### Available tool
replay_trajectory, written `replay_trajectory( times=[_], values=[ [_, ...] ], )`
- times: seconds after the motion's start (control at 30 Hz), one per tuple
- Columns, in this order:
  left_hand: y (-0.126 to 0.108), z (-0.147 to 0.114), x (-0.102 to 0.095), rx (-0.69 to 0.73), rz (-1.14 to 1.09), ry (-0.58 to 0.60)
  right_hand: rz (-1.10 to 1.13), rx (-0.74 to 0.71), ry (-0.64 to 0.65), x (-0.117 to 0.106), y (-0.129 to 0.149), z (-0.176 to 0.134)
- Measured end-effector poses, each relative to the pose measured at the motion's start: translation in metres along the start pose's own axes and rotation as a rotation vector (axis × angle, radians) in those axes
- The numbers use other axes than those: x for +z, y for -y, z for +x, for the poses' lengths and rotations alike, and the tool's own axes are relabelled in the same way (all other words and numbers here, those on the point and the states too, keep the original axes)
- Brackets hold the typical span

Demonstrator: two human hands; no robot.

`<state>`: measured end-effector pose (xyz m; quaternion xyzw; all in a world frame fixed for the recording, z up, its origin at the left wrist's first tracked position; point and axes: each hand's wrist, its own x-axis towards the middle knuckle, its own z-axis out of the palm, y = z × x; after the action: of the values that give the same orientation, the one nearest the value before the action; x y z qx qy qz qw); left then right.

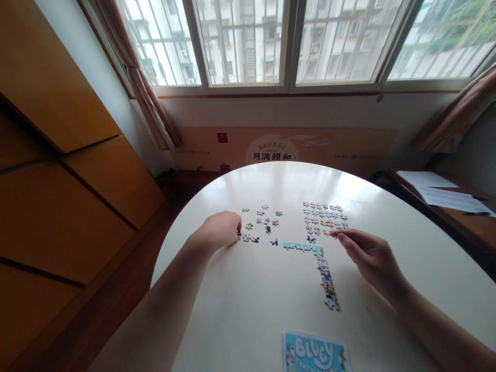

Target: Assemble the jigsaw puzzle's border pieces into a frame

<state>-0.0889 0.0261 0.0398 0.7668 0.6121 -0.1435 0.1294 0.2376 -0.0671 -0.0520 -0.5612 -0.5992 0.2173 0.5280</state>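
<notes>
My left hand (221,231) is closed, its fingertips pinched down on a small dark jigsaw puzzle piece (239,235) at the left of the loose pieces. Thumb and forefinger of my right hand (370,254) are pressed together on a small yellowish puzzle piece (332,233), mostly covered by the fingertips, at the lower right of a block of pieces laid in rows (320,213). Between the hands, joined edge pieces form an upside-down L-shaped strip (327,279), light blue along its top arm. Several scattered pieces (267,222) lie right of my left hand.
The pieces lie on a round-edged white table (240,320). A blue Bluey picture sheet or box lid (315,354) lies at the near edge of view. Papers (437,188) and pens rest on a brown side table at the right. Wooden cabinets (77,181) stand on the left.
</notes>
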Motion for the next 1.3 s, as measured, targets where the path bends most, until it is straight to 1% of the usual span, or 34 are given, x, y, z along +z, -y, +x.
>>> replay_trajectory(
  times=[0.23, 0.33, 0.53, 0.63, 0.8, 0.9, 1.3],
  values=[
    [0.002, -0.001, 0.0, -0.02, -0.039, 0.002, 0.01, -0.004, -0.003, 0.001, 0.003, 0.001],
    [0.003, -0.003, -0.001, -0.019, -0.062, -0.016, 0.009, 0.0, 0.003, 0.0, 0.005, 0.001],
    [0.011, 0.007, 0.006, 0.062, -0.073, -0.05, 0.004, -0.002, -0.019, 0.0, 0.007, 0.004],
    [0.013, 0.011, 0.008, 0.076, -0.057, -0.05, 0.014, -0.003, -0.025, 0.001, 0.008, 0.005],
    [0.01, 0.012, 0.005, 0.079, -0.024, -0.031, 0.027, 0.019, -0.029, -0.001, 0.009, 0.006],
    [0.007, 0.012, 0.004, 0.095, 0.02, -0.05, 0.04, 0.032, -0.029, -0.002, 0.009, 0.007],
    [0.006, 0.017, 0.001, 0.073, 0.067, -0.052, 0.044, -0.032, -0.051, 0.0, 0.005, 0.011]
  ],
)
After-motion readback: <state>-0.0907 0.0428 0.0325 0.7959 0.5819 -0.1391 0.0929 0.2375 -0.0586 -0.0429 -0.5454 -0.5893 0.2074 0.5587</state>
